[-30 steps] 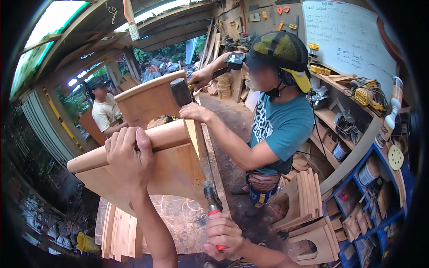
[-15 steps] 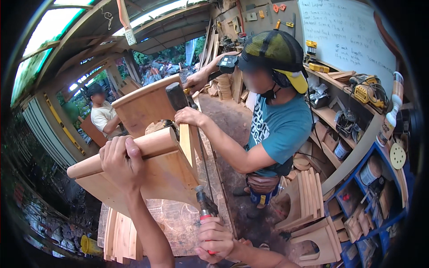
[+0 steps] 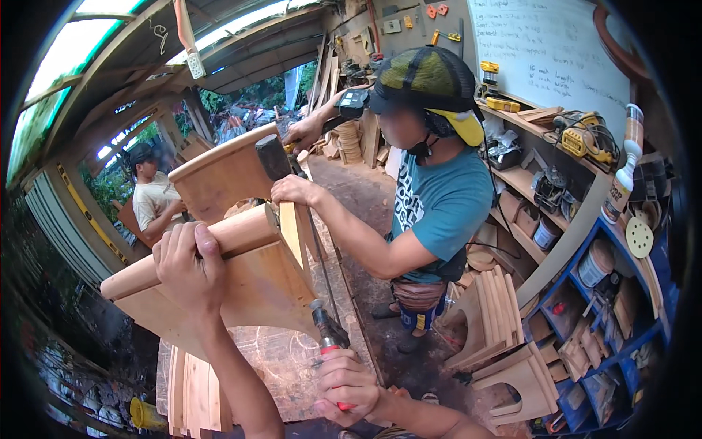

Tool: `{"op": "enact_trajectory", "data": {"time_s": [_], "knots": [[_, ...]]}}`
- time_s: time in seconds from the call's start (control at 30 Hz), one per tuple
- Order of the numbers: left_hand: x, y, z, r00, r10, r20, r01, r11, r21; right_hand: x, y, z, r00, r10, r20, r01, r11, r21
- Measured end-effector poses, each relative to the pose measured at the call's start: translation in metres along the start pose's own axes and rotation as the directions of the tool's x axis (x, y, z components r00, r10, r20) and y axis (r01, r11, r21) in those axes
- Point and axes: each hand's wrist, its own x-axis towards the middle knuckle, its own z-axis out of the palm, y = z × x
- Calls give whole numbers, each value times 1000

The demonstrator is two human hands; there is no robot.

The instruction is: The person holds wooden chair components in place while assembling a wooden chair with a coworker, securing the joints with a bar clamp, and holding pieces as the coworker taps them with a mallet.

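My left hand (image 3: 191, 267) is closed over the rounded top rail of a near wooden panel (image 3: 241, 293), thumb on the near side. My right hand (image 3: 345, 384) wraps around the red handle of a bar clamp (image 3: 327, 331). The clamp's pad sits at the panel's lower right corner, and its long bar runs away from me. Beyond stands a second wooden panel (image 3: 219, 179), joined to the near one by a pale wooden rail (image 3: 292, 238). A co-worker's hand (image 3: 296, 192) rests on that rail; their other hand holds a cordless drill (image 3: 344, 110). A dark block-like head (image 3: 273, 157) stands beside the far panel.
The work sits on a worn wooden bench (image 3: 270, 366), with stacked boards (image 3: 191, 391) at its near left. The co-worker (image 3: 439, 197) stands close on the right. Cut panels (image 3: 486, 314) lean on the floor near a blue shelf (image 3: 585, 293). Another person (image 3: 152, 197) works at far left.
The whole view has shifted slightly, so everything sits a little further left. Both my hands keep their holds on the panel and clamp; the co-worker's hands stay in place.
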Motion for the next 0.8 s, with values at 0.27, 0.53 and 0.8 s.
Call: {"op": "enact_trajectory", "data": {"time_s": [0.27,0.53,0.8], "knots": [[1,2,0,1000,-13,13,13,1000,-12,3,0,0,1000,-24,-10,24,1000,-19],[-2,-2,-2,1000,-20,6,20,1000,-17,0,-2,1,1000,-10,-1,10,1000,-12],[2,6,0,1000,-3,-3,3,1000,-30,1,-3,-5,1000,-4,6,5,1000,-24]]}}
